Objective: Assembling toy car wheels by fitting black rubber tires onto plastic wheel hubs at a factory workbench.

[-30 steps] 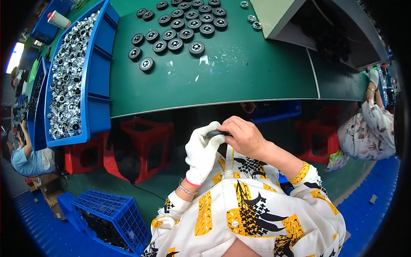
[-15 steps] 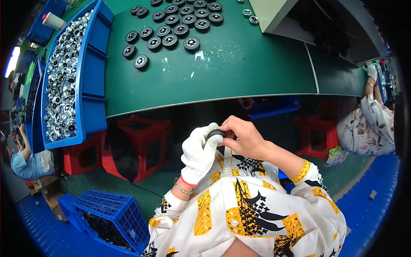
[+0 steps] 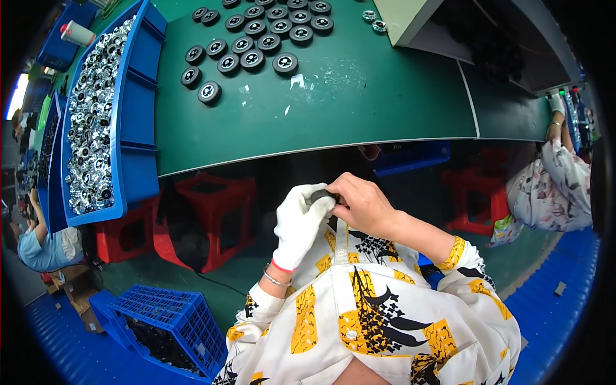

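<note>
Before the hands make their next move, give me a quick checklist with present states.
1. Left hand on the black round part: ok, gripping it.
2. Right hand on the same part: ok, fingers at its edge.
3. Both hands gloved: not ok, right is bare.
4. Held part's inner face fitted: cannot tell, fingers cover it.
5. Black wheels back from the table's front edge: ok.
6. Shiny parts available in the blue bin: ok, heaped.
</note>
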`<action>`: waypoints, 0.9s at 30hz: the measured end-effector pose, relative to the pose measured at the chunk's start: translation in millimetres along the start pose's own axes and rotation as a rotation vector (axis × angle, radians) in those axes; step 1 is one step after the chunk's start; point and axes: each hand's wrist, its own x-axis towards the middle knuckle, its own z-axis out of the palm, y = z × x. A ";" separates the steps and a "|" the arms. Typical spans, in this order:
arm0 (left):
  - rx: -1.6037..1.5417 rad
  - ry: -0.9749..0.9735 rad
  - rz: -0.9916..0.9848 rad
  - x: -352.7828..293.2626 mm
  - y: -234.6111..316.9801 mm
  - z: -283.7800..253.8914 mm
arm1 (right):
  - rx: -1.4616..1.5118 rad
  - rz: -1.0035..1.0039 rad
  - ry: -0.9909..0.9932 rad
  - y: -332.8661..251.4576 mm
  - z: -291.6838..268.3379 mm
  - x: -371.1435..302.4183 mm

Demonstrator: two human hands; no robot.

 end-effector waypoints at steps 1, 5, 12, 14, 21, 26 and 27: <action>-0.001 0.002 -0.003 1.2 -1.2 -1.6 | 0.002 0.001 -0.002 -0.8 -1.0 0.3; -0.316 -0.108 -0.128 2.6 -7.3 -7.3 | 0.391 0.185 -0.066 5.0 -10.0 4.8; -0.257 -0.103 -0.035 0.2 -6.7 -1.2 | 0.159 0.030 -0.090 7.0 -7.2 -0.6; -0.259 -0.100 -0.034 -2.6 -4.3 -2.6 | 0.147 0.015 -0.140 6.4 -9.0 2.9; 0.029 0.001 0.116 -0.9 -3.7 3.7 | 0.020 -0.117 -0.039 7.9 -1.5 5.5; -0.113 -0.046 0.052 4.9 0.4 0.1 | -0.086 -0.204 0.142 11.1 5.2 3.9; -0.197 -0.096 0.001 5.4 2.8 -1.4 | -0.087 -0.203 0.143 9.9 4.7 3.1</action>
